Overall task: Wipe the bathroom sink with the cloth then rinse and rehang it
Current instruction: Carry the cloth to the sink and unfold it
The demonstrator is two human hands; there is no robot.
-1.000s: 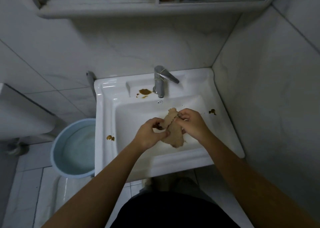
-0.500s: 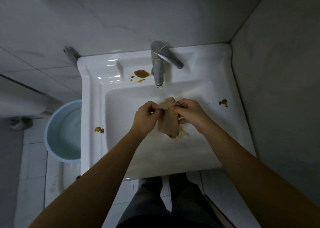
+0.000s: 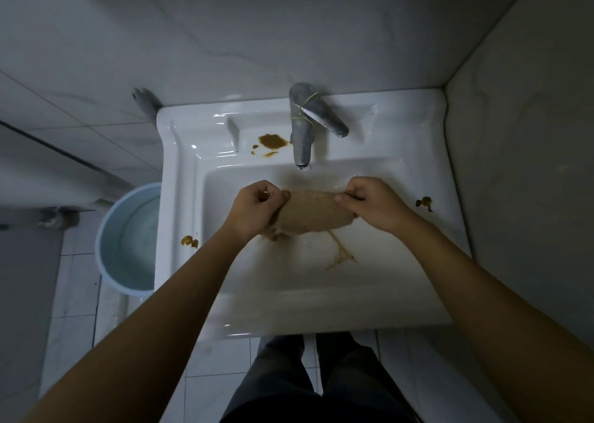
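A tan cloth (image 3: 313,212) hangs stretched sideways over the basin of the white sink (image 3: 183,178). My left hand (image 3: 255,205) pinches its left top corner and my right hand (image 3: 369,202) pinches its right top corner. A loose thread or brownish trickle (image 3: 340,252) runs from the cloth down to the basin floor. Brown stains lie on the sink rim: one beside the faucet (image 3: 272,141), one on the left ledge (image 3: 189,242), one on the right ledge (image 3: 424,202). No water runs from the steel faucet (image 3: 302,133).
A light blue bucket (image 3: 128,239) with water stands on the floor left of the sink. Tiled walls close in behind and on the right (image 3: 520,165). My legs (image 3: 308,377) stand at the sink's front edge.
My hands have drawn apart and spread the bunched cloth out wide between them. The camera has tilted further down over the sink.
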